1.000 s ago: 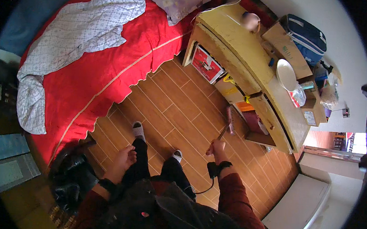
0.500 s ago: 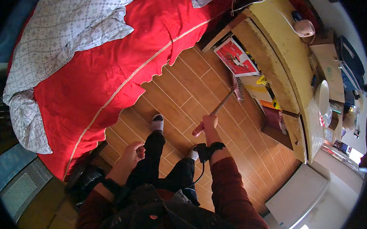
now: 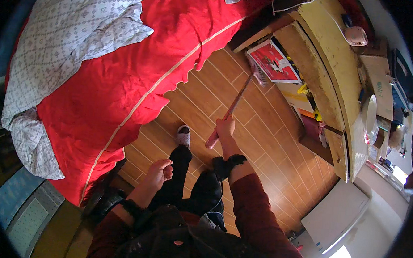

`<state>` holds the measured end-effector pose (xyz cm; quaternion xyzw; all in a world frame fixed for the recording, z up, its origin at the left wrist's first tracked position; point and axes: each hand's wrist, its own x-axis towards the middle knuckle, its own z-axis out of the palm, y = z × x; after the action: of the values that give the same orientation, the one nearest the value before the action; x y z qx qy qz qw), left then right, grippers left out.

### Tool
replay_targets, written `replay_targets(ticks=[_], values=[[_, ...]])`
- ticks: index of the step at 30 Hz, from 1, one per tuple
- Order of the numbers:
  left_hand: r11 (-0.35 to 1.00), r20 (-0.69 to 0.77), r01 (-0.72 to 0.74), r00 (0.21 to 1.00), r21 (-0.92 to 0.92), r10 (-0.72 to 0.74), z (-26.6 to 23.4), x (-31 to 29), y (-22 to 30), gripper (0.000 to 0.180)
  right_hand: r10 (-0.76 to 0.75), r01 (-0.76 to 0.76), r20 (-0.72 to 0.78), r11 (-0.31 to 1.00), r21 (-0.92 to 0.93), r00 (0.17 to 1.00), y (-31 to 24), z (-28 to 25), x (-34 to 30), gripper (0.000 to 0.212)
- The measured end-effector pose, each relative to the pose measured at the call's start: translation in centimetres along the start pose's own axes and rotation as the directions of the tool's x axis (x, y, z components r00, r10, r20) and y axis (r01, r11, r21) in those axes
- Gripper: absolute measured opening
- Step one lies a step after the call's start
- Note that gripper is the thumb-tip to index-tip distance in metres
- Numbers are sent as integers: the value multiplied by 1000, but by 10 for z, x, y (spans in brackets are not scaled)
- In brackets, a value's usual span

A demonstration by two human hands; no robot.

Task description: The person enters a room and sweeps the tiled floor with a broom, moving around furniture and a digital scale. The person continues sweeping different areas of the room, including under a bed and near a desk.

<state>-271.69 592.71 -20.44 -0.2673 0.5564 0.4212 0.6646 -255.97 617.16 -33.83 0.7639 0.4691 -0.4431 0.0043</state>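
My right hand (image 3: 225,127) is wrapped round the handle of a long broom (image 3: 240,93). Its pink butt end sticks out below my fist, and the pinkish bristle head reaches the floor beside the desk, close to a red box (image 3: 273,63). In front of my left thigh, my left hand (image 3: 157,174) is curled into a loose fist. Nothing shows in its fingers. Dark bands sit on both my wrists.
A bed with a red cover (image 3: 124,81) and a grey-white patterned quilt (image 3: 75,31) fills the left. On the right stands a worn yellow desk (image 3: 331,56) with open shelves. Brown tiled floor (image 3: 194,95) runs between them. A white panel (image 3: 336,215) lies lower right.
The broom head has swung left along the floor, from beside the shelves to near the red box. My right hand has shifted slightly left. My left hand stays closed.
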Motion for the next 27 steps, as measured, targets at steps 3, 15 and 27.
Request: replay_targets(ticks=[3,15,27], values=[[1000,-18,-16,1000,20,17,2,3,-4,14,-54,57,20,983,-174,998,4,-12,-4,51],[997,-24,5,1000,78,-3,62,-17,-46,14,-143,260,299,878,-401,943,157,-218,-68,68],[985,54,-2,998,173,-7,104,-27,-66,12,-42,-377,591,734,566,806,135,-299,-196,57]])
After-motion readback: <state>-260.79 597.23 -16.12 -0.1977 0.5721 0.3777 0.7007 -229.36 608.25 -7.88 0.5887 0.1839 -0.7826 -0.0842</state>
